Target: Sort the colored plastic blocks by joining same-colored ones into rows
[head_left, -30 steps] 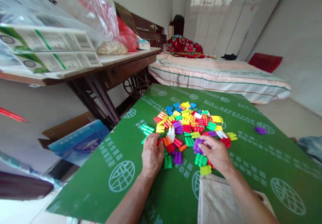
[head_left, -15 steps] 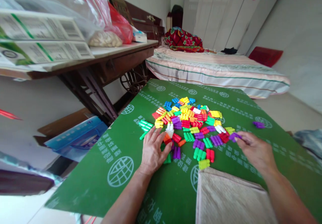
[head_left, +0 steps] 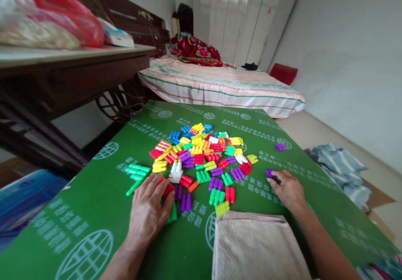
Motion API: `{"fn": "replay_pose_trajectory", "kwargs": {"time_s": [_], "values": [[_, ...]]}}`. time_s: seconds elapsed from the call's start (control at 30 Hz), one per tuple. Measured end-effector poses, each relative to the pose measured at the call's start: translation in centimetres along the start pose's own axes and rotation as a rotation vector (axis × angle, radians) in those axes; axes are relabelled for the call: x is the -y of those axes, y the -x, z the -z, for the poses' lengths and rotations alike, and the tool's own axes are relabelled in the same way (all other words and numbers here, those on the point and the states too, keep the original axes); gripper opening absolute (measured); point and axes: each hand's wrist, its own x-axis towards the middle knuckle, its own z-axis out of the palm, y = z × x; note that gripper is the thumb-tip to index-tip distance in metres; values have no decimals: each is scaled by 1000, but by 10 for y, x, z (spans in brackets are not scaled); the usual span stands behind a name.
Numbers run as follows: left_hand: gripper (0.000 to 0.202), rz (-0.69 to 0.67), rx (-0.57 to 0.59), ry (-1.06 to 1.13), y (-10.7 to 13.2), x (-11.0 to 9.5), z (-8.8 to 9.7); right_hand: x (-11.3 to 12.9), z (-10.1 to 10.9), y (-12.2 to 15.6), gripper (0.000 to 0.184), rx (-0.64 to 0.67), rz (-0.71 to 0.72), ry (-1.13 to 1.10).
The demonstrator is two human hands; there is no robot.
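Note:
My right hand pinches a small purple toy building block low over the green board, to the right of the pile. Beyond it a second purple block lies by itself. My left hand rests at the pile's near left edge, its fingers stretched out over a red block that they partly cover. Green blocks lie just past its fingertips, and another green block shows beside the thumb. The pile holds many ribbed plastic blocks in yellow, red, blue, white, orange, green and purple.
The green printed board serves as the tabletop. A folded beige cloth lies at its near edge. On the left stands a wooden sewing table with bags on it. A bed is behind, and striped fabric lies to the right.
The view has swung to the right. My right hand has carried the purple block away from the pile, toward the lone purple block. My left hand stays at the pile's left edge.

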Motion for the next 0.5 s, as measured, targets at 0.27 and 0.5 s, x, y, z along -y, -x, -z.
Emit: {"fn": "replay_pose_trajectory", "kwargs": {"time_s": [0.27,0.5], "values": [[36,-130,-101,-20,-7,16,-8,-2,-12,-13,38,22,-216,-55],[33,-138,-154,37,-6,24,-18,-7,-12,-18,27,77,-284,2]]}}
